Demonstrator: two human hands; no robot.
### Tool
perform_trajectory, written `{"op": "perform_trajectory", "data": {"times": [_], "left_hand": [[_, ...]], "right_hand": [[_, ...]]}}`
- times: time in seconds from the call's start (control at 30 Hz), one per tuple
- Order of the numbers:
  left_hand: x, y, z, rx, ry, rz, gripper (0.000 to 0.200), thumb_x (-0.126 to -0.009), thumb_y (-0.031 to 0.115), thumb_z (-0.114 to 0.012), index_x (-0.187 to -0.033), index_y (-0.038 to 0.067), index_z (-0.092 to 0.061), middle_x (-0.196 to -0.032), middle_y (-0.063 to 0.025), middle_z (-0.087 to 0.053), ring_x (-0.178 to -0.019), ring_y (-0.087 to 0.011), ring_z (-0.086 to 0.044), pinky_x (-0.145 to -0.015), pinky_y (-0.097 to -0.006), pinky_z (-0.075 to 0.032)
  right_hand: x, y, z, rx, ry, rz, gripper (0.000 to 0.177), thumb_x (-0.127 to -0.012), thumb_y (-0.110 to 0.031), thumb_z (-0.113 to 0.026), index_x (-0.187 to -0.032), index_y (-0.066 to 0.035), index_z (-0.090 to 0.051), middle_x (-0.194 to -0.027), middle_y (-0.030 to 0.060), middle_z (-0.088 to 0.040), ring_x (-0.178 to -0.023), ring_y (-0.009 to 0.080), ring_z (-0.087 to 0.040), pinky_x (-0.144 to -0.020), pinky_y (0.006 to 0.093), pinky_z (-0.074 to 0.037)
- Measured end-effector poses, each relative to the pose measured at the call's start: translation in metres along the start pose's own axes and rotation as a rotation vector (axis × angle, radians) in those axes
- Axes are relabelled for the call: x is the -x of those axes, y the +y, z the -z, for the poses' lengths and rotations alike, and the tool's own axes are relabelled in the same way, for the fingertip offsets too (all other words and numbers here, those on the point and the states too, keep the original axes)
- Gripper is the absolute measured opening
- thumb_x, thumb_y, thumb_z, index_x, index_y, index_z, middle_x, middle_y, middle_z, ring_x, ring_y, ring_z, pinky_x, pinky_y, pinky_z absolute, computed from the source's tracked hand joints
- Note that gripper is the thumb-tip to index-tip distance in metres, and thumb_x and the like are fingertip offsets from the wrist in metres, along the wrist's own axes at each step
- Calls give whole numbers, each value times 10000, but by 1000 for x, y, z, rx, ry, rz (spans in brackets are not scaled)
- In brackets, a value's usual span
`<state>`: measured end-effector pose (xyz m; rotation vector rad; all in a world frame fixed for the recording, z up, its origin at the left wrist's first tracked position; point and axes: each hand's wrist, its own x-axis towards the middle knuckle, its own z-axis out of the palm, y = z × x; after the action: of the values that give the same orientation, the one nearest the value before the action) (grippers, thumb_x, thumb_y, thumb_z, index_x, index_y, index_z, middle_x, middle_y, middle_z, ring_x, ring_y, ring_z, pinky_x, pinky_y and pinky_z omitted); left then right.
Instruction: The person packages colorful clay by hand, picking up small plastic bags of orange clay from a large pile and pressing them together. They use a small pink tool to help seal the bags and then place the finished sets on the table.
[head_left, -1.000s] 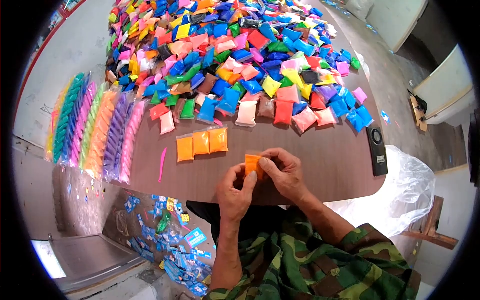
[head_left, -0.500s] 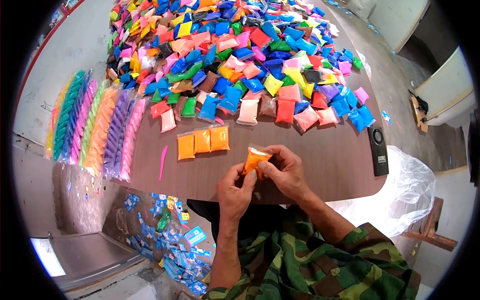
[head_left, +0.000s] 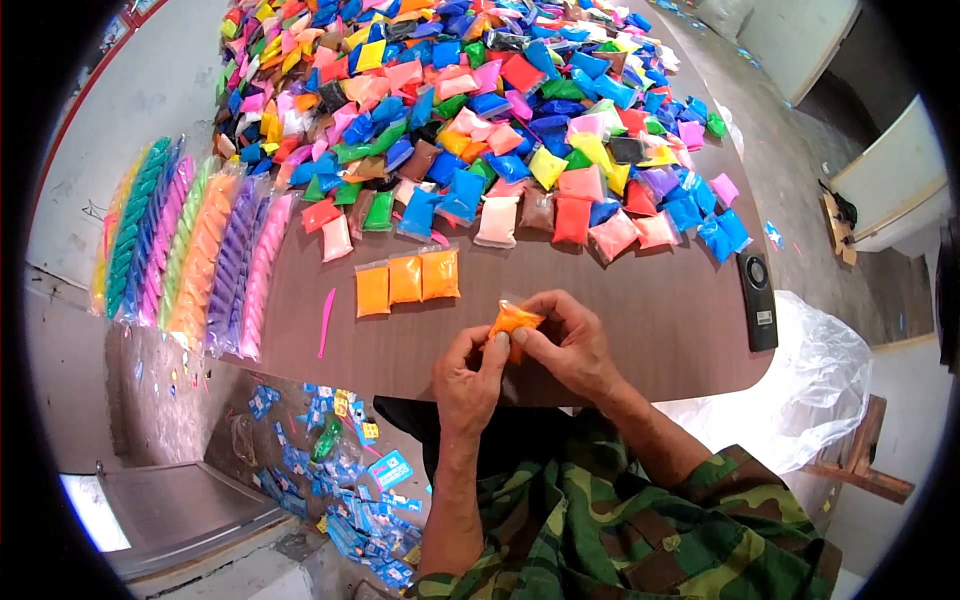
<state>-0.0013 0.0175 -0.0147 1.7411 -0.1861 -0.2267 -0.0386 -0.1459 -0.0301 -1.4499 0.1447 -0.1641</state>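
Between my two hands, over the table's front part, is a small clear packet of orange clay-like material (head_left: pixel 514 317). My left hand (head_left: pixel 468 375) grips its lower left side with thumb and fingers. On the other side, my right hand (head_left: pixel 565 345) pinches it, the thumb pressing its front. The fingers behind the packet are partly hidden. Just beyond my left hand, three flat orange packets (head_left: pixel 405 280) lie side by side in a row. To their left rests a thin pink plastic knife-like tool (head_left: pixel 327 323).
A big heap of coloured packets (head_left: pixel 470 110) covers the table's far part. Long twisted coloured sticks in clear sleeves (head_left: pixel 205 260) lie at the left edge. A black device (head_left: pixel 757 300) sits at the right edge, near a clear plastic bag (head_left: pixel 800 370). Blue wrappers (head_left: pixel 350 500) litter the floor.
My thumbs have shifted on the orange packet, which now looks more squeezed and folded. Both hands stay in nearly the same place. The packets in the row have not moved.
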Motion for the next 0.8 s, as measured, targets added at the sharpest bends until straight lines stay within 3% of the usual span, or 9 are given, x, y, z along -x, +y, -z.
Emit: {"op": "perform_trajectory", "data": {"times": [0.2,0.4,0.5,0.6,0.7,0.8], "left_hand": [[-1,-1,-2,-66,20,-25,247,-981,216,-722,-1108,5,-713,-976,-78,-732,-863,-156,-708,-799,-276,-596],[4,-4,1,34,1,-63,331,-971,184,-721,-1218,-26,-655,-1058,-142,-723,-949,-185,-726,-853,-307,-607],[8,8,8,-105,-2,-10,358,-960,164,-729,-1259,-12,-638,-1104,-142,-713,-928,-185,-719,-824,-297,-601],[18,29,16,-279,-15,14,358,-951,150,-738,-1259,-5,-642,-998,-101,-725,-846,-146,-693,-768,-277,-578],[25,11,28,-260,57,19,331,-954,145,-731,-1242,-2,-658,-860,-56,-712,-756,-113,-646,-714,-265,-547],[25,1,42,-260,162,-7,298,-953,165,-746,-1194,2,-684,-827,-78,-728,-742,-148,-677,-710,-297,-570]], "right_hand": [[0,-8,-2,-30,8,-49,256,-985,-145,-702,-1163,1,-590,-1055,96,-686,-945,144,-690,-850,288,-592],[0,1,-6,77,75,51,258,-964,-135,-737,-1130,13,-608,-994,79,-696,-893,116,-676,-785,272,-580],[1,4,-8,120,76,46,267,-955,-133,-747,-1135,16,-617,-945,63,-696,-863,117,-673,-780,273,-576],[-2,-1,-1,238,44,1,319,-927,-108,-765,-1182,14,-616,-1021,120,-703,-864,163,-699,-772,288,-587],[-3,-17,2,493,19,81,409,-883,-102,-792,-1233,8,-612,-1228,195,-654,-1025,280,-704,-862,363,-587],[2,-28,-4,819,71,269,510,-849,-109,-803,-1304,-6,-597,-1403,227,-546,-1245,364,-600,-993,447,-537]]}}
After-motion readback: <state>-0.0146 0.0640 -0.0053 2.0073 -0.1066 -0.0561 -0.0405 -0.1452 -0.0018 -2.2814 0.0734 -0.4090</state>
